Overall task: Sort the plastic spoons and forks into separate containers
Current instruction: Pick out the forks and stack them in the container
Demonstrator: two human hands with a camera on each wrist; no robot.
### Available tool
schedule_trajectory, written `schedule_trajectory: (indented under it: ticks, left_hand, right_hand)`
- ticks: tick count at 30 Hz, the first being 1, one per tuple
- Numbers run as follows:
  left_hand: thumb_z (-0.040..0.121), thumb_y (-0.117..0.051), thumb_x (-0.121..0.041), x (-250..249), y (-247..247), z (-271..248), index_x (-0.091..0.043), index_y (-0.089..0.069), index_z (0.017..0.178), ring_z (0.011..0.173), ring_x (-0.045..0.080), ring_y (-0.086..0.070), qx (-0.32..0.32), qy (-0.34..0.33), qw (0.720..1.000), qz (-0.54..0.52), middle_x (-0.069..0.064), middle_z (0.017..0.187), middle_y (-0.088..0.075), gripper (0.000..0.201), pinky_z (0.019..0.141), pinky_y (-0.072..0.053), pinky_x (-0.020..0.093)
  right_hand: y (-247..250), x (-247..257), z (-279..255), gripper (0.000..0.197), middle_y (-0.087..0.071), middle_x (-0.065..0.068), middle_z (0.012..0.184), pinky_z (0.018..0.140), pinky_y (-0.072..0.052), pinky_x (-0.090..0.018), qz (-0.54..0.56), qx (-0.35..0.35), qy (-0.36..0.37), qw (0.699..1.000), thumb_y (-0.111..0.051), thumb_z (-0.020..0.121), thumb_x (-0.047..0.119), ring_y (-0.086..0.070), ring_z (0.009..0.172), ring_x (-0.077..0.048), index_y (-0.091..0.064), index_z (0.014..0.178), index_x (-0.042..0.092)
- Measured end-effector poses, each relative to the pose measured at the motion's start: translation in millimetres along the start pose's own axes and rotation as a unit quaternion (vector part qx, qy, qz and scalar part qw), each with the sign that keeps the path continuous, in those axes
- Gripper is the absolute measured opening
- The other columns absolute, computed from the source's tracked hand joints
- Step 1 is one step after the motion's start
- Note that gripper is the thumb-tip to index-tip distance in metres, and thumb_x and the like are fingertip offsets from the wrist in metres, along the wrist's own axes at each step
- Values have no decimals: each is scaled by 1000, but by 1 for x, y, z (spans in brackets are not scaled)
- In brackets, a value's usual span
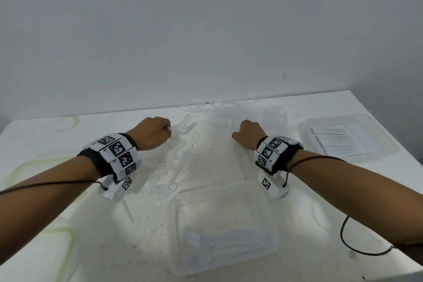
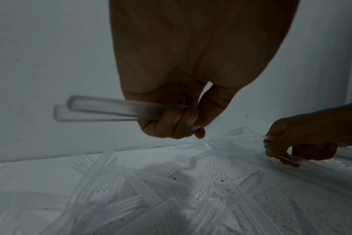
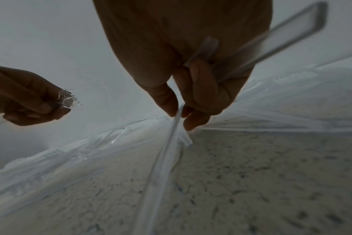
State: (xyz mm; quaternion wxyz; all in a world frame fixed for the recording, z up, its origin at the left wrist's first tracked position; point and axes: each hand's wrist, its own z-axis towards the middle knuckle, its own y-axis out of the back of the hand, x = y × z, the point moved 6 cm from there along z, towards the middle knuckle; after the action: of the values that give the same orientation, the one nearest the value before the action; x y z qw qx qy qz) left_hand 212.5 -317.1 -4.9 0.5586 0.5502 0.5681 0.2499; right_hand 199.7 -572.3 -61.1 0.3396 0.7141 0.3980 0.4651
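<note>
Clear plastic forks (image 2: 171, 165) and other clear cutlery lie in a loose pile (image 1: 174, 174) on the white table (image 1: 57, 135). My left hand (image 1: 160, 133) hovers over the pile's far left, fingers curled round two clear handles (image 2: 103, 109) that stick out to the left. My right hand (image 1: 245, 135) is at the far middle; it grips clear handles (image 3: 281, 39) in the palm. Its thumb and fingertip also pinch another clear piece (image 3: 167, 152) that slants down to the table. Whether the held pieces are forks or spoons is hidden.
A clear container (image 1: 270, 242) with some cutlery inside stands near the front middle. Another clear container (image 1: 380, 126) with stacked pieces sits at the far right. A green-rimmed lid (image 1: 20, 171) lies at the left. A wall (image 1: 206, 30) rises directly behind the table. Black cables trail from both wrists.
</note>
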Motion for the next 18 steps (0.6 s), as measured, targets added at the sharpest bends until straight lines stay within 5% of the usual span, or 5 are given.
schedule_trajectory:
  ticks: [4,9,13,18]
  left_hand:
    - [95,-44,-15,9,-9,-3,-12,-50,74,71,18,-47,18,22,1000,-3,-4,73,-50,22,57,-33,24]
    - [92,-52,-25,16,-34,-8,-18,-41,69,72,17,-45,63,37,997,26,1,79,-52,27,58,-33,26]
    - [94,-54,-29,-9,-48,-2,-14,-46,83,76,17,-50,55,-6,998,43,-4,78,-51,20,60,-33,24]
    - [92,-58,-36,-26,-61,23,-7,-55,107,101,24,-58,67,-17,994,86,8,111,-63,34,81,-46,30]
  right_hand:
    - [-7,6,3,38,-51,-13,96,72,-44,-32,-26,19,11,999,-52,95,41,-55,92,-30,-45,96,3]
    - [-10,10,2,54,-51,-5,82,67,-45,-32,-53,22,0,998,-55,86,61,-56,80,-25,-45,87,9]
    - [-10,17,0,41,-54,-8,93,69,-44,-31,-84,23,7,996,-59,88,48,-53,81,-25,-46,92,9]
    - [-8,19,-1,31,-51,-6,88,66,-42,-29,-63,22,4,998,-55,89,37,-52,76,-24,-46,88,8]
